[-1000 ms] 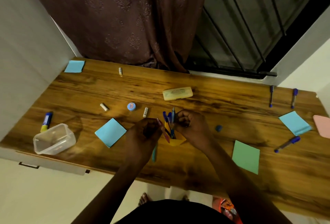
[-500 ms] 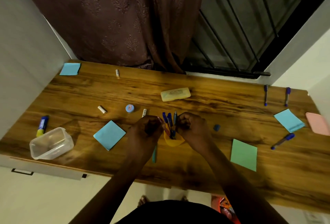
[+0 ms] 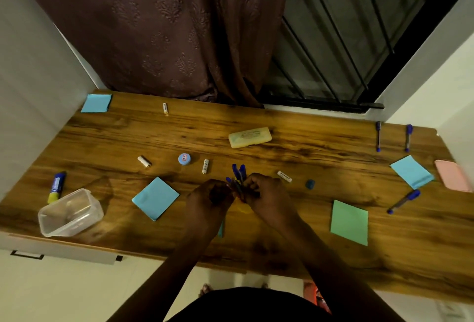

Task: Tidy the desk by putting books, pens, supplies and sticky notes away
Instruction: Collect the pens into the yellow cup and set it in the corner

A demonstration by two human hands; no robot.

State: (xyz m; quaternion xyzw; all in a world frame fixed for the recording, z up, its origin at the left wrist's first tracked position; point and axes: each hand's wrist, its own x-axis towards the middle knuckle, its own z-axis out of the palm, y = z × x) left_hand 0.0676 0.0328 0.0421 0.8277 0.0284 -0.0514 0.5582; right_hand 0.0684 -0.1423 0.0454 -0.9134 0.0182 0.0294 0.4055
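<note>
We're at the wooden desk, clutter spread wide: clear tub front left, sticky notes scattered, loose pens far right. Mid-desk a bunch of pens stands in a yellow cup, probably gathered there to keep them together. Our right hand curls round the bunch, steadying it. Our left hand curls against it, and we can't tell what it holds. Both wrists angle inward.

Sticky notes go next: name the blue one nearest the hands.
The blue sticky note beside the left hand; the others lie at the far-left corner and right end.
</note>
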